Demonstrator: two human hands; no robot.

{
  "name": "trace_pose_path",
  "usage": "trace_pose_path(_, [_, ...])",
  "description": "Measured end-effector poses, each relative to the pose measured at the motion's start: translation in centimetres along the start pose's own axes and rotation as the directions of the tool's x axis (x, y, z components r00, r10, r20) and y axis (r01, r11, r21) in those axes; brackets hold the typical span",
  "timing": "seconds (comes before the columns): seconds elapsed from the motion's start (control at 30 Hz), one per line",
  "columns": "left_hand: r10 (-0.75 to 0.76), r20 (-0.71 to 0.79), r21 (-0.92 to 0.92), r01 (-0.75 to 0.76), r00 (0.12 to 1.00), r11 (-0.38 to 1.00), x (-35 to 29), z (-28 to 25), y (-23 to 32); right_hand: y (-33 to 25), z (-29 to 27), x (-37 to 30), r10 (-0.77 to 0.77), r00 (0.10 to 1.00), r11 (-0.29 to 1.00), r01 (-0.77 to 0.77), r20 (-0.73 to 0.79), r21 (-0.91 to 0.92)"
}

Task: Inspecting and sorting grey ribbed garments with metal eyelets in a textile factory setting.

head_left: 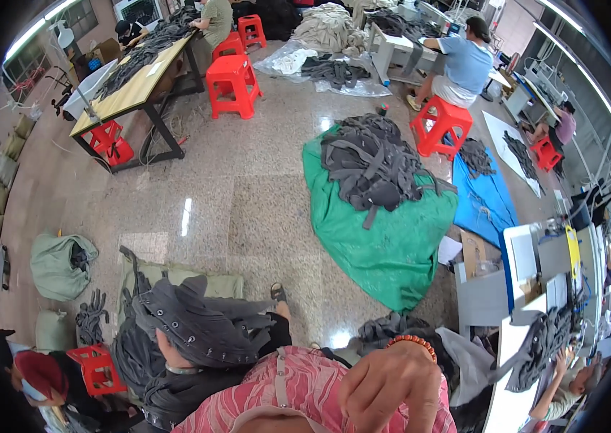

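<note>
My left hand (pixel 167 351), a metal bangle at its wrist, reaches in under a bundle of dark grey fabric pieces (pixel 197 317) set with rows of metal eyelets. The cloth lies over it and hides its fingers, so their grip does not show. In front of my pink patterned top (pixel 298 375) my right hand (pixel 396 386) is raised close to the camera. Its fingers are curled in, and a red-orange beaded bracelet circles the wrist. Whatever they may hold is hidden. More grey cloth (pixel 132 353) hangs and lies beside my left arm.
Ahead, a green sheet (pixel 378 252) bears a grey fabric heap (pixel 370 159). A green sack (pixel 63 267) stands left. Red stools (pixel 232 86) and a long table (pixel 132 90) are farther off. At right is a white worktable (pixel 515 361). Several people work around.
</note>
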State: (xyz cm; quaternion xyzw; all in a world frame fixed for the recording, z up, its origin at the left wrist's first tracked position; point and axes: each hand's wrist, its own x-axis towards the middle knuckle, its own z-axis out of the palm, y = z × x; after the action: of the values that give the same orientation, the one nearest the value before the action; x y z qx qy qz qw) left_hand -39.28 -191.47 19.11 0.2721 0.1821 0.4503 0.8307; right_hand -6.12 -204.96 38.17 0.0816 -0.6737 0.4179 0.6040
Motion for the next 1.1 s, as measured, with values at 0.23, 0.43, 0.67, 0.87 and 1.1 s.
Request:
trace_pose_path(0.23, [-0.136, -0.091, -0.218, 0.113, 0.987, 0.969, 22.2, -2.8, 0.8, 8.3, -17.2, 4.3, 0.206, 0.978, 0.972, -0.2, 0.033, -0.121])
trace_pose_path(0.43, [-0.027, -0.114, -0.17, 0.007, 0.993, 0.985, 39.2, -2.9, 4.2, 19.9, -29.7, 2.1, 0.718, 0.652, 0.671, -0.741, -0.244, -0.006])
trace_pose_path(0.67, [0.16, -0.141, -0.234, -0.19, 0.977, 0.953, 60.8, -1.6, 9.7, 39.2, -46.3, 2.7, 0.9, 0.436, 0.404, -0.835, 0.0, -0.373])
trace_pose_path(0.87, [0.408, -0.307, -0.149, -0.467, 0.86, 0.871, 71.2, -4.2, 16.0, 49.3, -54.1, 9.0, 0.93, 0.312, 0.366, -0.837, 0.193, -0.407])
trace_pose_path(1.1, [0.498, -0.408, -0.083, -0.574, 0.765, 0.815, 82.8, -9.8, 22.1, 61.2, -63.7, 13.3, 0.896, 0.342, 0.419, -0.864, 0.285, -0.28])
